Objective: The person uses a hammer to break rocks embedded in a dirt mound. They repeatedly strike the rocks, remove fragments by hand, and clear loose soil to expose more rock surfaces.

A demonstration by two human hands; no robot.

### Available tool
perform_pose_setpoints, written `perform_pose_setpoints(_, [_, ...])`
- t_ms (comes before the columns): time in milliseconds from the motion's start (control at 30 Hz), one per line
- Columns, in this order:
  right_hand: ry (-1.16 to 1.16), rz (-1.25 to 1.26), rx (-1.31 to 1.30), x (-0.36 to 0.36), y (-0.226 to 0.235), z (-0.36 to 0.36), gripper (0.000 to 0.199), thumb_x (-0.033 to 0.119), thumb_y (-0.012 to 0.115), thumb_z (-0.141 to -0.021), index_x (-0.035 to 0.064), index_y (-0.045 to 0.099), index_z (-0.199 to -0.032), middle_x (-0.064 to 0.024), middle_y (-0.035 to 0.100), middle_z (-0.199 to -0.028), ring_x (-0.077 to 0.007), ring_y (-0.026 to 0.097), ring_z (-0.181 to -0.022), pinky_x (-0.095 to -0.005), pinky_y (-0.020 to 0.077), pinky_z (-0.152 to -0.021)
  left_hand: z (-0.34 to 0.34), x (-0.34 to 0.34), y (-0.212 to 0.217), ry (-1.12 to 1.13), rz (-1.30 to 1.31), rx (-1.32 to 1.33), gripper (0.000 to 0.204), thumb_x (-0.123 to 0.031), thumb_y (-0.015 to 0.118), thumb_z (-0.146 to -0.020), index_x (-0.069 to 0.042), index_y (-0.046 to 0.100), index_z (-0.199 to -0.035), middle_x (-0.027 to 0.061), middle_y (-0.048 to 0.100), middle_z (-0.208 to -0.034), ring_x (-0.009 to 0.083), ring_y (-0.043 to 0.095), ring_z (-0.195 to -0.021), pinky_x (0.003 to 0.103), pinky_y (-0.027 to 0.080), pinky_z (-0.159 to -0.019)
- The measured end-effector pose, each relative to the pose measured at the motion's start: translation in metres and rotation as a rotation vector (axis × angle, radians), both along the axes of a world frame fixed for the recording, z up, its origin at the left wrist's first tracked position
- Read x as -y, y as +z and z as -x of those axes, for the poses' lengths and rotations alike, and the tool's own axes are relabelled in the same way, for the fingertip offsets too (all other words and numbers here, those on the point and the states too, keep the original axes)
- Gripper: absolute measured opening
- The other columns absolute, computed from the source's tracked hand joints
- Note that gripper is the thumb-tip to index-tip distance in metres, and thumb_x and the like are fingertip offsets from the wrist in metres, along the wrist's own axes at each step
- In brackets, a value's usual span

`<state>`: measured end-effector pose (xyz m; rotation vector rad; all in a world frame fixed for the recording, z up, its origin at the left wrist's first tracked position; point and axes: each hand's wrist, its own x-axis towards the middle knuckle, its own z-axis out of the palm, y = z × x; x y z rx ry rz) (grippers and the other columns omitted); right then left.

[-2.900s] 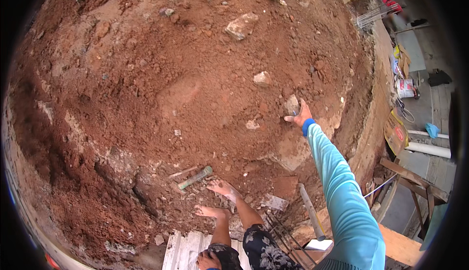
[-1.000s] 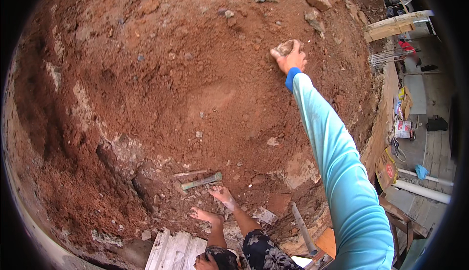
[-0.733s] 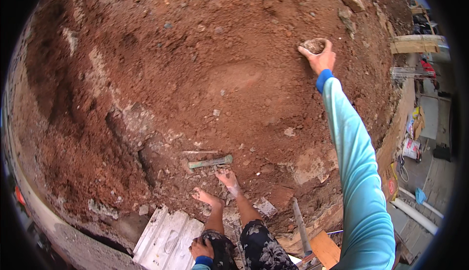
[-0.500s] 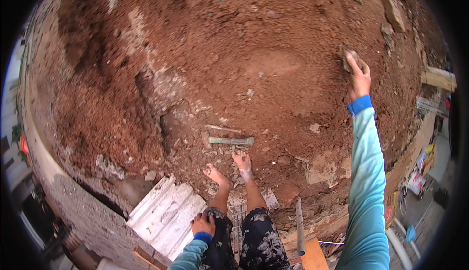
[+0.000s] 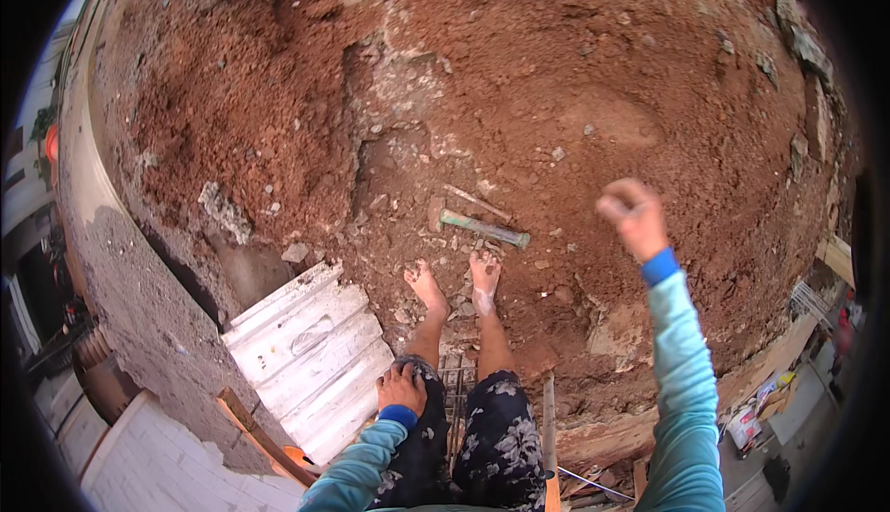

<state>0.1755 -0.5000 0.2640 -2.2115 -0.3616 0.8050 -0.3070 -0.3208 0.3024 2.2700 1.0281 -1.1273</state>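
My right hand (image 5: 633, 218) is raised over red soil (image 5: 519, 76), blurred, fingers curled in, and no stone shows in it. With its fingers spread, my left hand (image 5: 400, 390) rests on my left knee, on dark flowered shorts (image 5: 501, 438). My bare feet (image 5: 484, 271) stand on the loose dirt. Just beyond the toes a hammer (image 5: 484, 228) with a greenish handle lies flat on the ground, apart from both hands.
A white ribbed panel (image 5: 311, 354) lies at my lower left against a grey concrete wall (image 5: 120, 262). Grey stones (image 5: 802, 39) line the far right of the dirt mound. A wooden plank (image 5: 549, 419) and rubble sit by my right leg.
My right arm swung from the far right of the mound back toward me. The grey stone it held is no longer seen in it. The view turned left, showing the wall and panel.
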Motion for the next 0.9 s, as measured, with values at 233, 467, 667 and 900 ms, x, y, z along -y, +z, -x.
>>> perform_pose_setpoints(233, [0.714, 0.742, -0.095, -0.095, -0.155, 0.178, 0.073, 0.018, 0.076, -0.076, 0.0038, 0.043, -0.140, -0.0237, 0.038, -0.142, -0.0409, 0.038, -0.130, -0.0475, 0.0370, -0.106, 0.025, 0.013, 0.001, 0.130, -0.011, 0.022, 0.039, -0.030, 0.055, -0.086, -0.006, 0.060, -0.117, 0.0194, 0.057, -0.121, 0.0367, 0.054, -0.111, 0.050, 0.037, -0.097])
perform_pose_setpoints(467, [0.844, 0.855, 0.299, -0.122, -0.230, 0.217, 0.055, 0.014, 0.065, -0.083, 0.0026, 0.046, -0.133, -0.0217, 0.050, -0.133, -0.0361, 0.047, -0.124, -0.0455, 0.0419, -0.096, 0.030, 0.029, 0.004, 0.302, 0.028, -0.023, 0.041, -0.027, 0.058, -0.085, -0.007, 0.059, -0.121, 0.0178, 0.055, -0.124, 0.0376, 0.050, -0.115, 0.050, 0.034, -0.101])
perform_pose_setpoints(667, [0.526, 0.571, -0.397, -0.126, -0.256, 0.265, 0.045, 0.029, 0.078, -0.074, 0.0035, 0.061, -0.106, -0.0164, 0.069, -0.092, -0.0306, 0.068, -0.081, -0.0459, 0.0549, -0.070, 0.039, 0.031, -0.001, 0.338, 0.030, -0.025, 0.045, -0.028, 0.061, -0.083, -0.008, 0.057, -0.124, 0.0157, 0.054, -0.126, 0.0374, 0.048, -0.116, 0.050, 0.034, -0.102])
perform_pose_setpoints(900, [-0.372, 0.249, -1.137, -0.181, -0.225, 0.286, 0.018, 0.020, 0.071, -0.087, 0.0052, 0.061, -0.084, -0.0030, 0.056, -0.067, -0.0149, 0.052, -0.050, -0.0329, 0.0423, -0.043, 0.040, 0.027, 0.001, 0.404, 0.063, -0.064, 0.047, -0.029, 0.060, -0.084, -0.008, 0.055, -0.126, 0.0155, 0.051, -0.130, 0.0366, 0.048, -0.119, 0.051, 0.032, -0.103])
